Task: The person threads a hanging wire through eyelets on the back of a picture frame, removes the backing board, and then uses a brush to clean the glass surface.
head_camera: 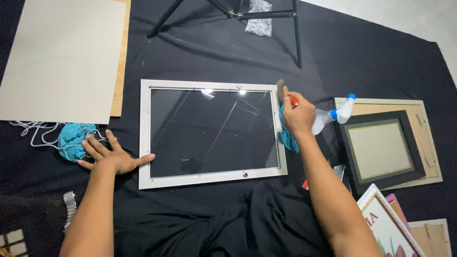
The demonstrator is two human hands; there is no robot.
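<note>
Left hand (112, 157) lies spread flat on the black cloth (371, 62), thumb touching the lower left corner of the white picture frame (144, 138), pinning it. Right hand (297, 114) is wrapped around a small hammer (284, 91) and a blue rag (286, 135), poised at the frame's upper right corner. Looks like tapping work: short, light strokes kept on the rim, well off the glass (212, 131). A spray bottle (333, 114) lies just beside.

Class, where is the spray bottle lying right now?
In the head view, the spray bottle lies on the black cloth, right of the white frame, between the right hand and the dark frame.
</note>
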